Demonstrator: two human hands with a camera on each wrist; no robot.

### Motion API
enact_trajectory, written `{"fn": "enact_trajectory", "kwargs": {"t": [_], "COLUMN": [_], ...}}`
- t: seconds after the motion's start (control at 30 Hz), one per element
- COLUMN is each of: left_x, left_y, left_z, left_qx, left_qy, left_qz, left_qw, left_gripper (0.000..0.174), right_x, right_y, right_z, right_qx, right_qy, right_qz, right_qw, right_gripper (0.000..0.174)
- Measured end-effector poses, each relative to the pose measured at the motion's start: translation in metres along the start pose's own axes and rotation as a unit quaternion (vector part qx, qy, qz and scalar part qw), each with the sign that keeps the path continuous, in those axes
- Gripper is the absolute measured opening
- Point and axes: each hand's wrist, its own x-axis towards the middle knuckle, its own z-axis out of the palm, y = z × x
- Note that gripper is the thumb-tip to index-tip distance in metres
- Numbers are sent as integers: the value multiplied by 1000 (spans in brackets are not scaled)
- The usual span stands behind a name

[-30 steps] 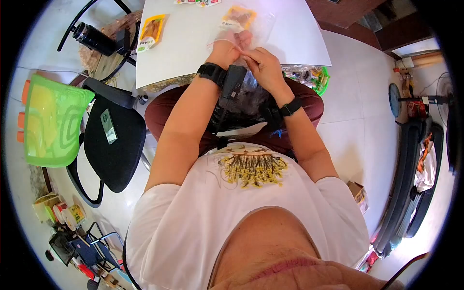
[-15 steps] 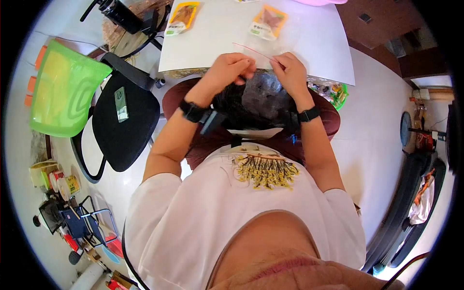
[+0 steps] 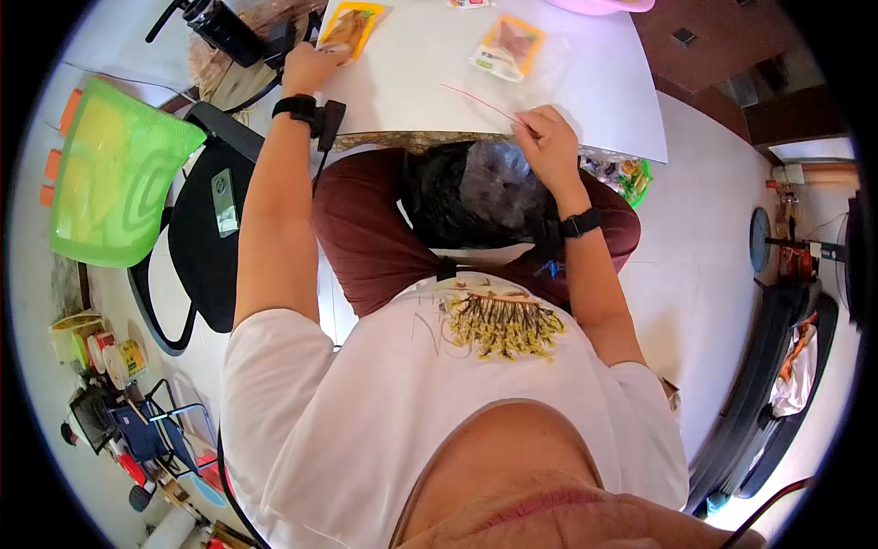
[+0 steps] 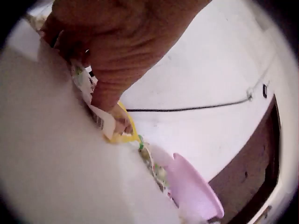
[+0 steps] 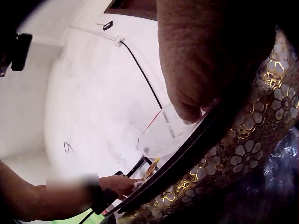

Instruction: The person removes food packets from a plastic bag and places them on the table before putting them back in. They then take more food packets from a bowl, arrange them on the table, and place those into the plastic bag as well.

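At the table's far left my left hand (image 3: pixel 311 69) pinches the lower edge of a yellow-bordered food packet (image 3: pixel 349 29) with brown contents. In the left wrist view its thumb lies over the white edge of that packet (image 4: pixel 107 122). My right hand (image 3: pixel 551 151), at the table's front edge, pinches a clear zip bag by its red-lined edge (image 3: pixel 480 99). The right wrist view shows the clear bag (image 5: pixel 163 135) hanging out from the fingertips. A second yellow-bordered packet (image 3: pixel 510 48) lies on the table beyond the bag.
The white table (image 3: pixel 412 82) has a pink basin (image 3: pixel 604 5) and another small packet (image 3: pixel 468 3) at its far side. A black plastic bag (image 3: pixel 439 197) is between the knees. A green basket of wrappers (image 3: pixel 631 180) stands below right, and a green-backed chair (image 3: pixel 128 174) at left.
The left hand has let go of the clear bag and moved left to the yellow-bordered packet. The right hand still holds the bag by its red-lined edge.
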Motion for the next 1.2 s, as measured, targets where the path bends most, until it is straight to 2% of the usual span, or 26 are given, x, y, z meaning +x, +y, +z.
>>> {"fn": "enact_trajectory", "kwargs": {"t": [0.07, 0.17, 0.27, 0.3, 0.37, 0.47, 0.57, 0.67, 0.7, 0.77, 0.83, 0.87, 0.97, 1.2], "left_x": [9, 11, -3, -14, -38, -82, -126, -173, -187, -204, -210, -211, -212, -195], "left_y": [-13, -25, -34, -31, -27, -24, -23, 7, 24, 40, 58, 68, 101, 156], "left_z": [0, -2, -13, -14, -22, -39, -49, -62, -65, -60, -53, -50, -40, -8], "left_qx": [-34, -59, -190, -294, -489, -629, -636, -676, -671, -681, -725, -731, -732, -748], "left_qy": [-32, -40, -21, -22, -24, -56, -84, -188, -213, -264, -314, -333, -344, -357], "left_qz": [-37, -14, -18, -55, -132, -116, -102, -128, -132, -156, -135, -134, -147, -108], "left_qw": [998, 997, 981, 954, 862, 767, 760, 701, 698, 665, 598, 580, 570, 549], "left_gripper": [67, 60, 45, 39, 30, 27, 27, 29, 29, 34, 38, 40, 41, 34], "right_x": [-1, -1, -3, -5, -6, -6, -6, -5, -5, -4, -4, -5, -5, -10], "right_y": [-2, -6, -4, -2, 0, -2, -1, -3, -4, -8, -12, -14, -16, -15], "right_z": [1, -1, 2, 3, 5, 1, 1, 0, -1, -5, -9, -10, -11, -15], "right_qx": [14, -18, -6, 9, 40, 43, 80, 92, 84, 68, 61, 57, 74, 87], "right_qy": [6, 1, 22, 25, 34, 41, 63, 77, 81, 89, 97, 102, 112, 112], "right_qz": [3, 8, 4, 14, 30, 37, 46, 40, 39, 37, 29, 24, 39, 35], "right_qw": [1000, 1000, 1000, 1000, 998, 998, 994, 992, 992, 993, 993, 993, 990, 989], "right_gripper": [14, 14, 13, 13, 12, 10, 9, 9, 9, 9, 10, 10, 10, 11]}}
